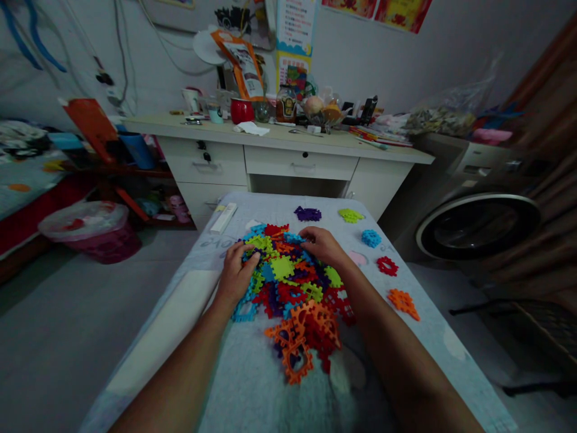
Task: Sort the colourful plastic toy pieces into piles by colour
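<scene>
Heap of coloured interlocking plastic tiles (293,285) lies mid-way along the pale blue cloth-covered table (252,379). The left hand (237,272) rests on its left edge and the right hand (322,245) on its far side, fingers curled. Whether either pinches a tile cannot be told. A purple tile cluster (308,213) and an orange tile cluster (403,302) lie apart.

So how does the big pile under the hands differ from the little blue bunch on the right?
The pile mixes many colours; the blue bunch is one colour. The pile is wide and heaped; the blue bunch is small. The left hand and right hand rest on the pile; the blue bunch lies apart, untouched. Both are notched plastic pieces on the cloth-covered table.
</scene>
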Demonstrator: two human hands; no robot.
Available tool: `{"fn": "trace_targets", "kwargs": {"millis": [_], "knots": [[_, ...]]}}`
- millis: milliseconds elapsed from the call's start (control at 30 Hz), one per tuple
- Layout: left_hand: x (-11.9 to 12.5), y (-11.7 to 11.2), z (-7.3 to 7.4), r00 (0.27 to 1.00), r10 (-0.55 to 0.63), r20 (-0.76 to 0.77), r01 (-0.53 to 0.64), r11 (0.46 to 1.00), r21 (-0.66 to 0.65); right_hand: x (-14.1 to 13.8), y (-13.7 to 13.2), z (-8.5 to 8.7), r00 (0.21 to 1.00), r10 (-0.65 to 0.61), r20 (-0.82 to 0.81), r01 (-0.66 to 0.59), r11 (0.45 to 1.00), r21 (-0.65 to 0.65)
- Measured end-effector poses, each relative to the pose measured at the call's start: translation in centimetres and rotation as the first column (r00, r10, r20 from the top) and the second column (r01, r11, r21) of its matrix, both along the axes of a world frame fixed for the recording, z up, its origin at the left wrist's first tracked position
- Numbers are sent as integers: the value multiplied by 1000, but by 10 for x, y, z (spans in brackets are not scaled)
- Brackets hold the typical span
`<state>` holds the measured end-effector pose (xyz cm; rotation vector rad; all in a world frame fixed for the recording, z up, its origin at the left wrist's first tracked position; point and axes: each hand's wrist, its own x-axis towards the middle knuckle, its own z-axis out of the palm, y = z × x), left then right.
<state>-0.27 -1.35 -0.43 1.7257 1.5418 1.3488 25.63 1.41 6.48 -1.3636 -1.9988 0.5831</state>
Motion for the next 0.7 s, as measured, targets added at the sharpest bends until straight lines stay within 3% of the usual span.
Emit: {"fn": "trace_targets", "kwargs": {"millis": [200,333,700], "knots": [[-2,1,-2,1000,-14,-19,14,1000,-7,-1,-28,4,983,155,94,-164,981,99],[-2,2,-3,999,-20,-27,20,1000,-1,1,-34,6,962,253,105,-262,961,88],[-1,1,-2,1000,-14,-17,14,1000,-1,-8,-39,5,991,121,53,-123,992,39]]}}
